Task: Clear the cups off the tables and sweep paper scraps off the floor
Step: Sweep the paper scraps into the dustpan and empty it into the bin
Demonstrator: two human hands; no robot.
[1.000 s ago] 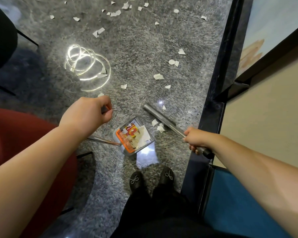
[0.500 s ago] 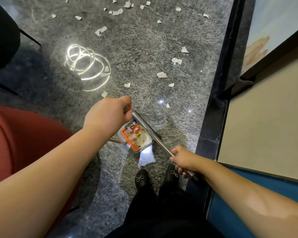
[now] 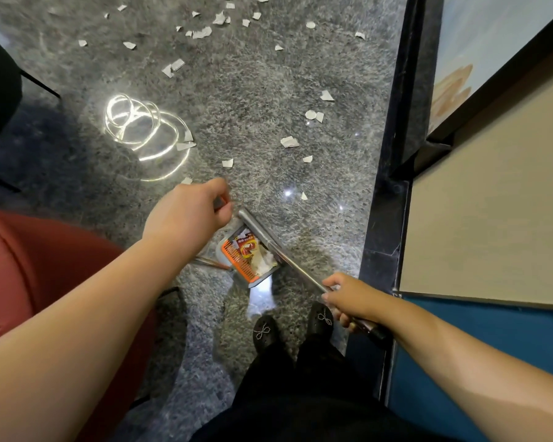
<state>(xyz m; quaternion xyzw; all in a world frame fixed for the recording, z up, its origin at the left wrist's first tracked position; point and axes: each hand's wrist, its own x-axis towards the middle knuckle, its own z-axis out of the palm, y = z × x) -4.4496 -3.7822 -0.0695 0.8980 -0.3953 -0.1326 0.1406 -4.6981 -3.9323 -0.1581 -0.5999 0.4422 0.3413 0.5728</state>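
Grey speckled stone floor [image 3: 268,90] fills the head view, glossy enough to mirror a looped ceiling light [image 3: 141,135]. White paper scraps [image 3: 289,141] lie scattered across it, thickest toward the top of the frame and thinner nearer the person's feet.

Close in front of the black shoes [image 3: 321,317] sits a grey dustpan [image 3: 248,253] with an orange comb edge; it holds a red printed wrapper and a few pale paper scraps. The left hand [image 3: 189,215] is curled into a fist above and just left of the pan, gripping what looks like the top of the dustpan's upright handle, though the fingers hide most of it; a thin metal rod [image 3: 211,263] runs out from under the left forearm to the pan.

The right hand [image 3: 351,301] is clenched round a metal broom handle [image 3: 281,250], which slants from the hand up and left across the right side of the dustpan. The handle's dark end cap pokes out behind the hand. The brush head cannot be made out.

A red seat [image 3: 29,266] sits at the left, a dark stone border strip [image 3: 387,186] runs along the right of the floor, with a beige panel [image 3: 492,218] and a blue panel [image 3: 492,339] beyond it.
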